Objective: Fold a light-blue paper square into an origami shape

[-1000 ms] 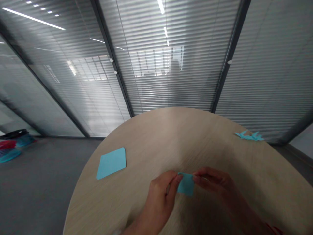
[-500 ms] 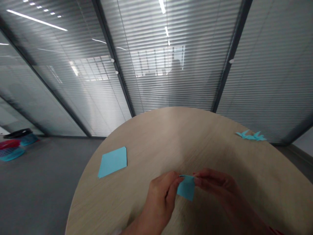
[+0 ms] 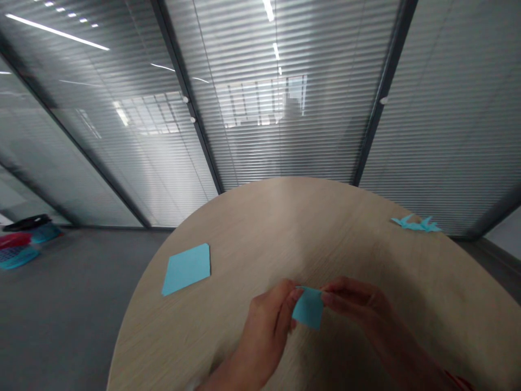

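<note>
Between my two hands is a small square of folded blue paper (image 3: 308,308), held up over the near part of the round table. My left hand (image 3: 271,320) pinches its left upper corner between thumb and fingers. At the opposite upper corner, my right hand (image 3: 358,301) grips the paper with its fingertips. The paper's lower edge hangs free, and its exact folds are too small to make out.
Flat blue paper (image 3: 187,269) lies at the left of the wooden table (image 3: 285,228). Folded blue paper pieces with pointed tips (image 3: 415,223) rest near the right edge. Baskets (image 3: 18,252) stand on the floor at far left. Glass partitions with blinds (image 3: 285,152) rise behind the table.
Both hands still hold the small paper, which has risen very slightly and tilted a little. The view has shifted slightly; the other papers stay where they were.
</note>
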Demonstrator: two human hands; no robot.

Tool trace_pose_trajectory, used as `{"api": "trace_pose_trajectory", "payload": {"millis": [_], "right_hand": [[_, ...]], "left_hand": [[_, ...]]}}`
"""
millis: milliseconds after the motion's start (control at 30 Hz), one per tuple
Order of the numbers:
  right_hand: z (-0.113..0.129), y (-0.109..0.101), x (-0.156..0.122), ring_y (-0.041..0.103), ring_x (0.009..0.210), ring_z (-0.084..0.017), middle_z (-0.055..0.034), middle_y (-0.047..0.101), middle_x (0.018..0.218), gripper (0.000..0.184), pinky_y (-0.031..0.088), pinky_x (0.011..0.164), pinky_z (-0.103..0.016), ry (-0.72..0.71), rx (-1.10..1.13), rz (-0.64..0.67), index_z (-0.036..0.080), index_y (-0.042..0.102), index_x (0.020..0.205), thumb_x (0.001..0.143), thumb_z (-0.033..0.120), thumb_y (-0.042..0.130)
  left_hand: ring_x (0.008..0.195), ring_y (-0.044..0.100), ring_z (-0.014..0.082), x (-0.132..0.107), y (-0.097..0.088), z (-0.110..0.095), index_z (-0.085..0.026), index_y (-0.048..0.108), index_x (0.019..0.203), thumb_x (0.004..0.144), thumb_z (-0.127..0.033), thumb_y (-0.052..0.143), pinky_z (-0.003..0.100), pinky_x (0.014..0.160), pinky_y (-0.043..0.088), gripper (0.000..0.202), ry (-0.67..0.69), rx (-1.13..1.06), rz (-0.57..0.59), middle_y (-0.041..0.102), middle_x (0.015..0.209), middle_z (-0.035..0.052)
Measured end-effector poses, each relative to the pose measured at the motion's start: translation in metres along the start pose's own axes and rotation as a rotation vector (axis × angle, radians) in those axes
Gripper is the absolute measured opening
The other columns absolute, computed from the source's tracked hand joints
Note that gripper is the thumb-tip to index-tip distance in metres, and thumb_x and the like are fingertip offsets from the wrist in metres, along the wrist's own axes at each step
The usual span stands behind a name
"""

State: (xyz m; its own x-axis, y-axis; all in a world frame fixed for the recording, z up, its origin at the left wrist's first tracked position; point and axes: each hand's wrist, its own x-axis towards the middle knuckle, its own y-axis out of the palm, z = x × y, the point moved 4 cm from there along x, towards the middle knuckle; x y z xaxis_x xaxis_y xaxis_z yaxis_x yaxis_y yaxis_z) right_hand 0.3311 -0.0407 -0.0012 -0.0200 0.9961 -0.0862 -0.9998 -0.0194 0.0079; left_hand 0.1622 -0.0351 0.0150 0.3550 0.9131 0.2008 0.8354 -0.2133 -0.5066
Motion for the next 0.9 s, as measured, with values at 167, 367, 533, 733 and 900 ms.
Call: {"api": "trace_pose_trajectory", "payload": {"millis": [167,367,533,733,900], "right_hand": [[-0.003,0.002,0.001,0.06,0.066,-0.019,-0.0012,0.066,0.065,0.022,0.045,0.064,-0.029,0.012,-0.009,0.056,0.018,0.071,0.068,0.07,0.04,0.072],[-0.01,0.003,0.003,0.063,0.068,-0.021,-0.0011,0.068,0.067,0.016,0.047,0.065,-0.03,0.03,-0.003,0.109,0.022,0.072,0.069,0.072,0.037,0.073],[-0.01,0.002,0.004,0.062,0.067,-0.021,-0.0017,0.067,0.065,0.024,0.047,0.064,-0.031,0.02,-0.011,0.086,0.018,0.071,0.067,0.067,0.042,0.074],[-0.009,-0.001,0.004,0.061,0.068,-0.019,-0.0004,0.067,0.066,0.02,0.045,0.065,-0.028,-0.016,0.01,0.016,0.019,0.073,0.068,0.07,0.04,0.072],[-0.006,0.002,0.002,0.061,0.069,-0.02,-0.001,0.067,0.067,0.021,0.046,0.068,-0.03,0.011,0.02,0.061,0.02,0.072,0.069,0.071,0.041,0.072]], "left_hand": [[0.065,0.057,0.0133,0.002,-0.008,-0.004,-0.017,0.06,0.082,0.095,-0.027,0.045,0.022,0.061,0.042,0.023,0.045,0.05,-0.1,0.062,0.07,0.0011],[0.058,0.05,0.0121,-0.005,-0.006,-0.007,-0.019,0.051,0.071,0.095,-0.021,0.041,0.022,0.055,0.038,0.026,0.19,0.182,-0.141,0.053,0.065,-0.0006],[0.061,0.052,0.012,-0.004,-0.007,-0.008,-0.018,0.052,0.072,0.096,-0.022,0.041,0.022,0.056,0.039,0.026,0.158,0.152,-0.126,0.055,0.067,-0.0001],[0.059,0.052,0.0123,0.001,-0.004,-0.002,-0.018,0.055,0.079,0.096,-0.028,0.042,0.022,0.055,0.039,0.024,0.058,0.092,-0.096,0.057,0.066,-0.0006],[0.056,0.047,0.0113,-0.003,-0.002,-0.002,-0.019,0.049,0.071,0.096,-0.024,0.04,0.022,0.053,0.037,0.027,0.139,0.168,-0.12,0.051,0.063,-0.0019]]}}
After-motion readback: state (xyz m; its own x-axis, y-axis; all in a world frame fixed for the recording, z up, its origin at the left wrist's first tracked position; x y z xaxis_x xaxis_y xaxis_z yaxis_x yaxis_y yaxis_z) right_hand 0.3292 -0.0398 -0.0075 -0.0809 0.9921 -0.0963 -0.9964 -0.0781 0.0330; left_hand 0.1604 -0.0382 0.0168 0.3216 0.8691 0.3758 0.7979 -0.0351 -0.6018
